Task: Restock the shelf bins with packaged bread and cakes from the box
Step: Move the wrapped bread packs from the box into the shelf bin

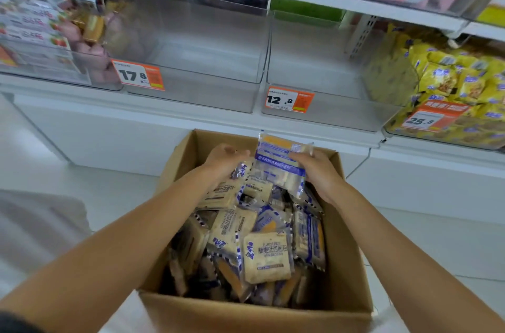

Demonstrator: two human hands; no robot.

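A shop aisle: white shelves (191, 114) carry clear bins (207, 92) fronted by orange price tags (289, 99), beside bins of yellow snack packs (448, 78), with an open cardboard box (257, 311) of packaged bread (266, 257) on the floor.

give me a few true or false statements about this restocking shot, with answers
1. The right hand holds a blue-and-white packet above the pile. True.
2. The clear bin behind the 12.8 tag is full. False: it looks empty.
3. The cardboard box is almost empty. False: it holds many packets.
4. The rightmost bin holds yellow packets. True.
5. The left hand is up at the shelf. False: it is down in the box, on the packets.
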